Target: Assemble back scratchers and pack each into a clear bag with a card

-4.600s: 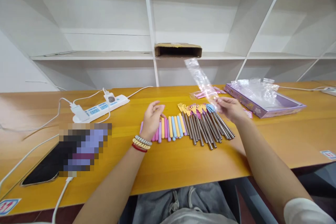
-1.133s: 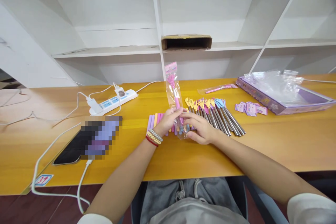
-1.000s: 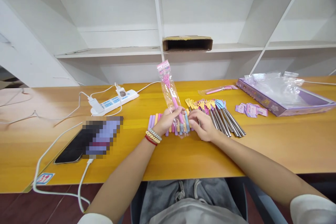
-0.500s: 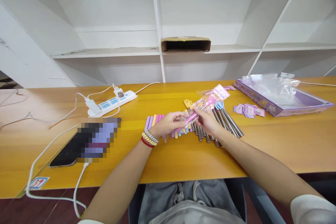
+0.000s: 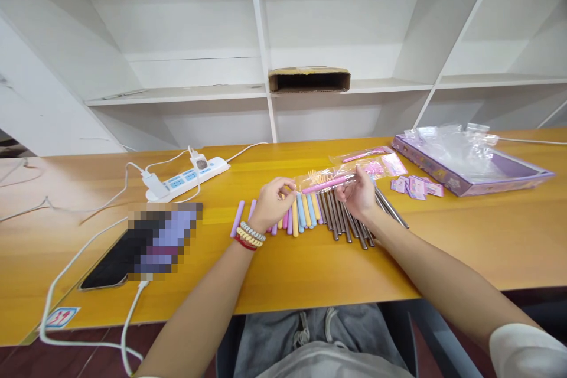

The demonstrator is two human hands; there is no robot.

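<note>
My right hand (image 5: 358,192) grips a clear plastic bag (image 5: 374,166) with a pink-handled back scratcher (image 5: 330,183) inside, held at a slant over the table. My left hand (image 5: 277,204) is closed, its thumb and fingertips pinched at the bag's left end. Below the hands lies a row of coloured handles (image 5: 295,218) in purple, yellow, blue and pink. Metal rods (image 5: 341,221) lie side by side under my right hand, partly hidden by it. Yellow claw heads (image 5: 319,176) show through or behind the bag. Another bagged pink piece (image 5: 365,153) lies just behind.
A purple tray (image 5: 472,189) of clear bags stands at the right, with small printed cards (image 5: 416,187) beside it. On the left are a power strip (image 5: 190,177), a tablet-like device (image 5: 106,266) and white cables. A cardboard box (image 5: 310,80) sits on the white shelf behind.
The bagged back scratcher has turned flatter, and its card end has moved right and down. My left hand has shifted slightly left to the bag's end, uncovering more handles and rods.
</note>
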